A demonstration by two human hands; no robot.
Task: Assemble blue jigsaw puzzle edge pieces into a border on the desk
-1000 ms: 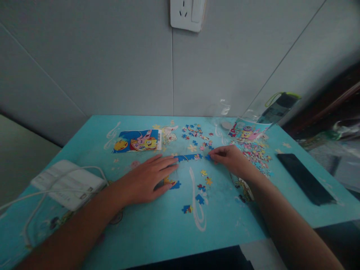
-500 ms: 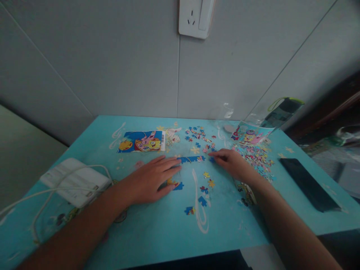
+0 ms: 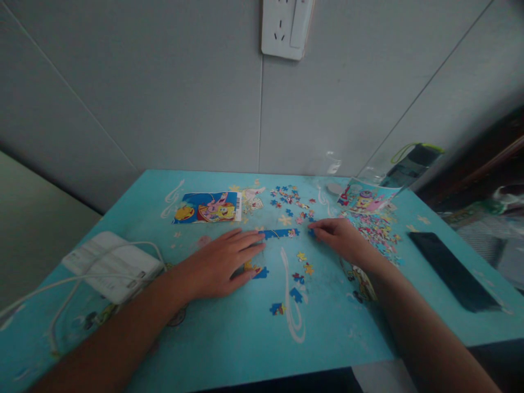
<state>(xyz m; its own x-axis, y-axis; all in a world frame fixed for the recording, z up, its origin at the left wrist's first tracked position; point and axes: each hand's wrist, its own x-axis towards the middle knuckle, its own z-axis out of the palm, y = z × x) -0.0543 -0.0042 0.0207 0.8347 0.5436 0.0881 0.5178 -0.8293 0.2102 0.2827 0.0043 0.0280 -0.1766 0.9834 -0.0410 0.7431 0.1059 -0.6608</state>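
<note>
The left hand lay flat and open at one end of the joined blue puzzle strip on the turquoise table, while the right hand pinched a blue puzzle piece just beside the other end.

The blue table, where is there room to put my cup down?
The turquoise table is bare along its near edge, below the left hand and the scattered blue jigsaw pieces. Another bare strip lies between the right hand and the flat black phone. It is crowded at the back, around the loose colourful piece pile.
</note>
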